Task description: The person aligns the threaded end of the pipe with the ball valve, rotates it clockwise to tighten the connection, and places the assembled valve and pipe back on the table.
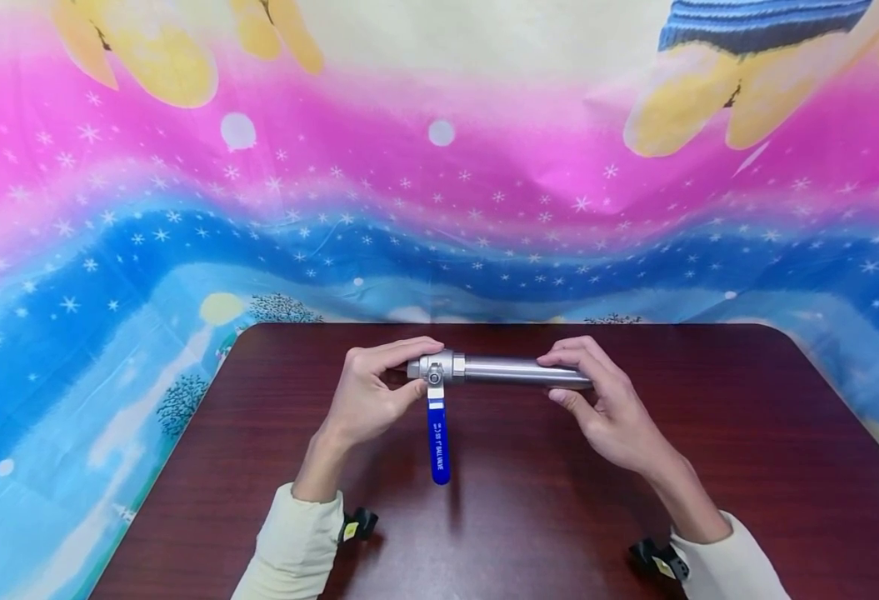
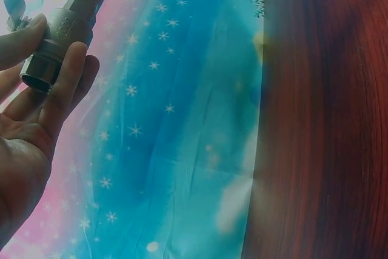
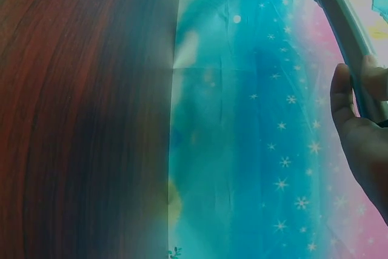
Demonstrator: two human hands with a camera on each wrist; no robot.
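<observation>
A metal ball valve (image 1: pixel 442 364) with a blue lever handle (image 1: pixel 438 442) is joined to a straight steel pipe (image 1: pixel 506 371). Both are held roughly level above the table, the lever pointing toward the person. My left hand (image 1: pixel 370 392) grips the valve body at its left end, thumb below and fingers on top. In the left wrist view, the valve's open end (image 2: pixel 41 74) shows between thumb and fingers. Toward the pipe's right end, my right hand (image 1: pixel 611 408) pinches it between thumb and fingers. The right wrist view shows the pipe (image 3: pixel 345 25) running up to the valve.
A dark reddish-brown wooden table (image 1: pixel 521 517) with rounded far corners lies beneath the hands. Behind and beside it hangs a pink and blue cloth (image 1: pixel 379 167) printed with snowflakes. Each sleeve cuff carries a small black device (image 1: pixel 360 523).
</observation>
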